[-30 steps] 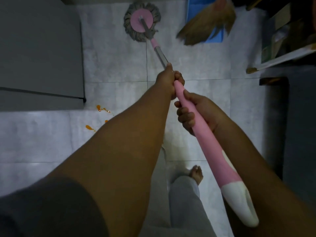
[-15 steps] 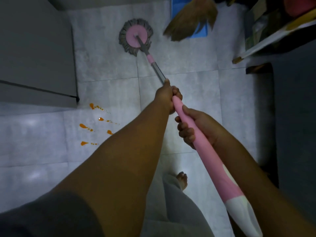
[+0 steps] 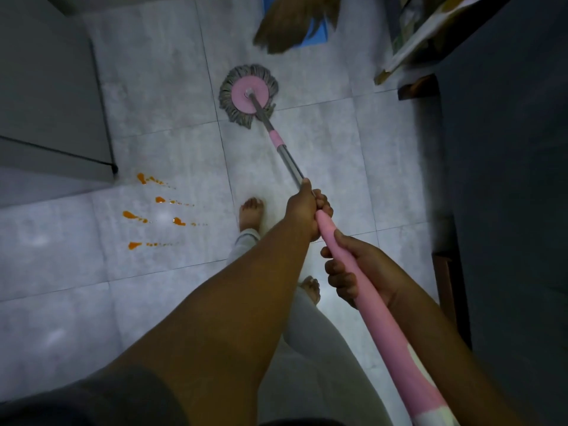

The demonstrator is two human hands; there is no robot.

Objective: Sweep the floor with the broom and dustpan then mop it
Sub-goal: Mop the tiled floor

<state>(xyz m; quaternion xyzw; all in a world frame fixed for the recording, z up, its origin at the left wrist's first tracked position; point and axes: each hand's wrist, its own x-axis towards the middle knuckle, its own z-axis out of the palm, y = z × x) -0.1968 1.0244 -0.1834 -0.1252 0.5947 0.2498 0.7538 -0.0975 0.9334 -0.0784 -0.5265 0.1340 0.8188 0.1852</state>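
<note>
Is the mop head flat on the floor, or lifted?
Flat on the floor, it seems: the mop head shows its grey strands spread in a ring around the pink disc, against the tiles.

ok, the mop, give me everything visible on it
Spin-type mop: round pink disc ringed by grey strands, flat on the tiled floor, apart from the broom bristles beyond it. A pink collar joins a bare metal shaft, then a long pink grip with a white end cut by the frame. It slants back to the person; the left hand grips where shaft meets grip, the right hand just behind.
</note>
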